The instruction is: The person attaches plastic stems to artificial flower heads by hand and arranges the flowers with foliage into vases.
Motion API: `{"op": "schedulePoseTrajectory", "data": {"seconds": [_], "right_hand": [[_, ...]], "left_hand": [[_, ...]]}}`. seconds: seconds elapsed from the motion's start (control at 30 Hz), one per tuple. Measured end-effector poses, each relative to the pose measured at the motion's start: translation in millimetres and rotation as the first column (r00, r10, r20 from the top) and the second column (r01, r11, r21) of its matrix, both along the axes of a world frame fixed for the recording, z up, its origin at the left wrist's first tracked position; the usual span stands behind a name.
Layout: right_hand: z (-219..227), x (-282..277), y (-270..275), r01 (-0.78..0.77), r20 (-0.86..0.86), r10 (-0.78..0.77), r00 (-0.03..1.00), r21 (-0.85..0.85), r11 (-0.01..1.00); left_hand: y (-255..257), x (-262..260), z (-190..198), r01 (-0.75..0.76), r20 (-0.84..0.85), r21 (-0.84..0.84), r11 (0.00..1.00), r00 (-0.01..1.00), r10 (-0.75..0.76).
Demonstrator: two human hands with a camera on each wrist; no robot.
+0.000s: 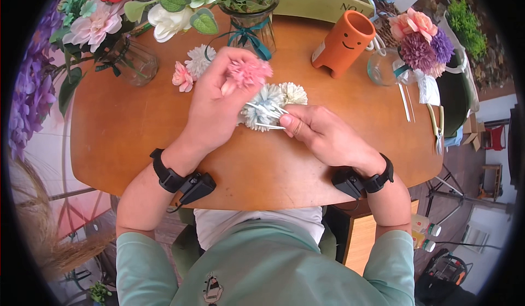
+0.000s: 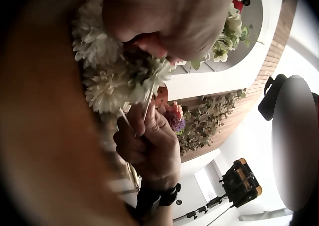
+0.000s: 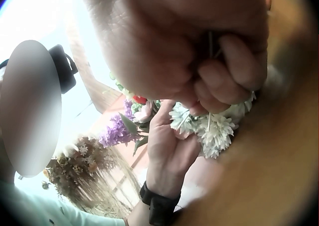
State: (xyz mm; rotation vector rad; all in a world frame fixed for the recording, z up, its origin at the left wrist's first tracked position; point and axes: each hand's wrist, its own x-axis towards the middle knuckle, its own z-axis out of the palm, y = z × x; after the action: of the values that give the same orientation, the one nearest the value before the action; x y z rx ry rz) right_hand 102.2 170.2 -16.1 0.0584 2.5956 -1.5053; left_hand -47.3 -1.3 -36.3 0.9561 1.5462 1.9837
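Observation:
My left hand (image 1: 205,106) holds a pink artificial flower (image 1: 249,73) at its fingertips, raised over the table. Thin white stems (image 1: 266,109) are pinched between the thumb and fingers of my right hand (image 1: 328,135). Beneath and around those stems show a pale blue flower (image 1: 264,95) and a cream flower (image 1: 295,94). In the left wrist view, whitish blooms (image 2: 105,86) sit close by the right hand, with the stems running into its grip. The right wrist view has the right hand's fingers (image 3: 224,84) curled, partly covering the flowers.
A white flower (image 1: 199,60) and a small pink one (image 1: 182,77) lie beyond the left hand. Behind stand glass vases of flowers (image 1: 262,30) and an orange smiling cup (image 1: 345,43). At right are a flower jar (image 1: 381,68), loose white sticks (image 1: 404,102) and pliers (image 1: 436,126).

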Motion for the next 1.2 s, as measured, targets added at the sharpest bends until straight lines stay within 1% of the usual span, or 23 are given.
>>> {"op": "schedulePoseTrajectory", "data": {"seconds": [0.03, 0.1, 0.13, 0.23, 0.3, 0.43, 0.47, 0.5, 0.53, 0.6, 0.63, 0.7, 0.73, 0.8, 0.83, 0.9, 0.93, 1.0, 1.03, 1.1, 1.13, 1.17, 1.2], "right_hand": [[-2, 1, 0, -0.006, -0.027, 0.006, 1.000, 0.010, 1.000], [-2, 1, 4, 0.011, -0.002, -0.011, 1.000, 0.006, 1.000], [-2, 1, 6, 0.026, 0.020, -0.026, 0.999, 0.004, 1.000], [-1, 1, 12, 0.034, 0.059, -0.032, 0.998, -0.031, 0.999], [-1, 2, 19, 0.041, 0.075, -0.038, 0.996, -0.040, 0.998], [3, 1, 21, 0.041, 0.065, -0.040, 0.997, -0.017, 0.999], [4, 2, 21, 0.043, 0.064, -0.042, 0.997, -0.017, 0.999], [4, 2, 21, 0.045, 0.063, -0.043, 0.997, -0.031, 0.999], [4, 2, 21, 0.047, 0.064, -0.044, 0.997, -0.044, 0.998], [6, 5, 23, 0.063, 0.063, -0.060, 0.996, -0.046, 0.997], [7, 4, 24, 0.074, 0.060, -0.071, 0.996, -0.048, 0.996], [6, 4, 24, 0.095, 0.059, -0.092, 0.994, -0.040, 0.995], [6, 4, 26, 0.118, 0.061, -0.116, 0.991, -0.029, 0.993], [-1, 5, 31, 0.126, 0.030, -0.125, 0.992, -0.035, 0.991], [-4, 6, 32, 0.132, 0.003, -0.132, 0.991, -0.044, 0.990], [-4, 4, 33, 0.122, 0.012, -0.122, 0.992, -0.030, 0.992], [-4, 4, 33, 0.112, 0.020, -0.112, 0.994, -0.015, 0.994], [-2, 3, 30, 0.127, 0.017, -0.126, 0.992, -0.042, 0.991], [-1, 4, 28, 0.141, 0.017, -0.140, 0.990, -0.071, 0.988], [4, 5, 27, 0.130, 0.034, -0.129, 0.991, -0.041, 0.991], [6, 4, 26, 0.112, 0.049, -0.111, 0.993, -0.013, 0.994], [6, 4, 25, 0.095, 0.044, -0.095, 0.995, -0.013, 0.995], [5, 4, 24, 0.108, 0.025, -0.107, 0.994, -0.042, 0.993]], "left_hand": [[-2, -4, 3, 0.002, 0.002, -0.002, 1.000, 1.000, -0.002], [-9, -18, 6, -0.017, 0.134, -0.154, 0.988, 0.990, 0.038], [-8, -19, 5, -0.017, 0.136, -0.153, 0.988, 0.990, 0.038], [-8, -22, 2, 0.057, 0.075, -0.167, 0.984, 0.996, -0.045], [-6, -21, 7, -0.110, -0.085, -0.171, 0.979, 0.992, 0.097], [-4, -12, 10, -0.197, -0.237, -0.079, 0.977, 0.956, 0.173], [-5, -12, 18, -0.261, -0.552, -0.040, 0.964, 0.810, 0.197], [-6, -12, 22, -0.308, -0.799, 0.021, 0.951, 0.566, 0.201], [-7, -14, 19, -0.307, -0.799, 0.021, 0.951, 0.567, 0.200], [-8, -17, 11, -0.004, -0.704, -0.225, 0.974, 0.692, -0.160], [-10, -19, 10, -0.006, -0.706, -0.224, 0.975, 0.690, -0.158], [-12, -21, 11, 0.087, -0.520, -0.371, 0.924, 0.805, -0.285], [-13, -25, 8, 0.089, -0.523, -0.369, 0.925, 0.803, -0.286], [-14, -33, 1, 0.090, -0.418, -0.304, 0.948, 0.882, -0.218], [-16, -34, -1, 0.090, -0.417, -0.306, 0.948, 0.882, -0.219], [-15, -31, 5, 0.069, -0.275, -0.256, 0.964, 0.951, -0.141], [-11, -25, 6, 0.069, -0.275, -0.256, 0.964, 0.951, -0.141], [-2, -8, 8, 0.000, -0.283, -0.087, 0.996, 0.959, -0.024], [-3, -9, 8, 0.001, -0.280, -0.089, 0.996, 0.960, -0.026], [-4, -17, 10, -0.032, -0.632, -0.170, 0.985, 0.770, -0.085], [-5, -18, 8, -0.041, -0.635, -0.169, 0.985, 0.769, -0.077], [-8, -20, 3, 0.068, -0.435, -0.226, 0.972, 0.885, -0.163], [-12, -21, 1, 0.182, -0.211, -0.257, 0.949, 0.948, -0.239]]}}
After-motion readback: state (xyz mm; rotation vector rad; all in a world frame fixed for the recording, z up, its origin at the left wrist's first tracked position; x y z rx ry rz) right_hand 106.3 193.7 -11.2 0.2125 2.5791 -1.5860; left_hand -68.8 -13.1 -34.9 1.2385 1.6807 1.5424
